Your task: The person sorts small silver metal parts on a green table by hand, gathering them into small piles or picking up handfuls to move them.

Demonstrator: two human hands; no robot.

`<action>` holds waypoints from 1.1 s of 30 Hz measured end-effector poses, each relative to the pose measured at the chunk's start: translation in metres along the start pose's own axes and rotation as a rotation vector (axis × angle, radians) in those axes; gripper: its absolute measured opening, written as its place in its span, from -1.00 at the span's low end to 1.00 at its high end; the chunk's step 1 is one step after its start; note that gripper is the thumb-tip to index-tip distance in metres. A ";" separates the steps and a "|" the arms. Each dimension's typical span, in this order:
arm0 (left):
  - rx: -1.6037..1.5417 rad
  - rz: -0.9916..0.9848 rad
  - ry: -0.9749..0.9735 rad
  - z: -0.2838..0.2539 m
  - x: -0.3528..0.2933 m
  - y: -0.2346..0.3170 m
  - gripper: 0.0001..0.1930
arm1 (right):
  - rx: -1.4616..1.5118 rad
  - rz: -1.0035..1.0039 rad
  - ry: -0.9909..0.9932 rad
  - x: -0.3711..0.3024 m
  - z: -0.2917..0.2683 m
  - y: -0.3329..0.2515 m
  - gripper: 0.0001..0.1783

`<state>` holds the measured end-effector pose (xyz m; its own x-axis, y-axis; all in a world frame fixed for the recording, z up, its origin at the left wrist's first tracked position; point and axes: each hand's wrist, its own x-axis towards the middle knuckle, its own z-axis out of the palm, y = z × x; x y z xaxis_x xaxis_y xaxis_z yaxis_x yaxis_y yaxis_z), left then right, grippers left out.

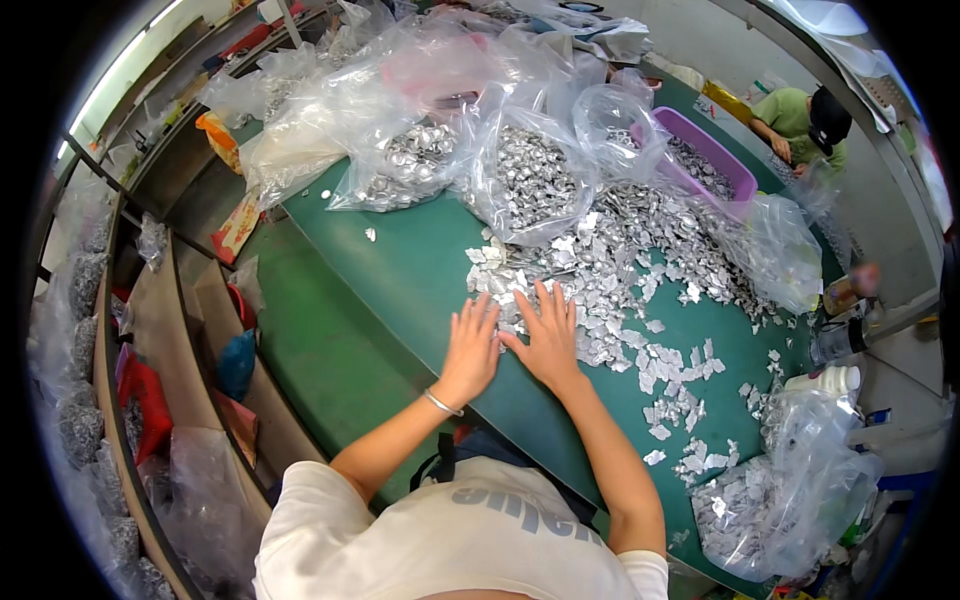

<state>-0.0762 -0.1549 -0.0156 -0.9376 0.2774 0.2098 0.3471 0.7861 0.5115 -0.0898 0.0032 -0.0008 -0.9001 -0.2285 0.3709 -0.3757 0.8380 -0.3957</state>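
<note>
A wide heap of small, flat silvery metal pieces (600,262) spreads over the green tabletop (420,255). At the heap's near left edge lies my left hand (472,345), fingers stretched forward, a bangle on its wrist. Close beside it, my right hand (548,335) rests palm down with its fingers spread over the nearest pieces. Neither hand grips anything. Just beyond the heap stands an open clear plastic bag (530,185) full of silvery pieces, with another filled bag (410,165) to its left.
A purple bin (715,150) holds more pieces. At the near right sits a filled clear bag (745,510) beside a white bottle (830,380). Shelves (150,330) with bags and a red item line the left. A co-worker in green (790,115) is at the far right.
</note>
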 end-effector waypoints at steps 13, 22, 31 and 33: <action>-0.327 0.359 -0.212 0.040 -0.012 0.084 -0.49 | -0.093 0.091 -0.024 -0.085 -0.059 0.056 -0.50; 0.086 0.137 0.288 -0.008 0.056 0.000 -0.63 | -0.085 0.153 0.217 -0.071 -0.073 0.070 -0.68; -0.042 0.229 0.333 -0.007 0.054 -0.008 -0.59 | -0.153 -0.097 -0.104 0.006 -0.021 0.046 -0.42; -0.147 0.161 0.247 -0.010 0.048 -0.006 -0.60 | -0.099 -0.086 -0.189 -0.014 -0.030 0.040 -0.45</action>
<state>-0.1224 -0.1519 0.0001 -0.8426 0.2353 0.4845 0.5072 0.6495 0.5665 -0.0861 0.0544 0.0033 -0.8944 -0.3826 0.2317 -0.4381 0.8538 -0.2811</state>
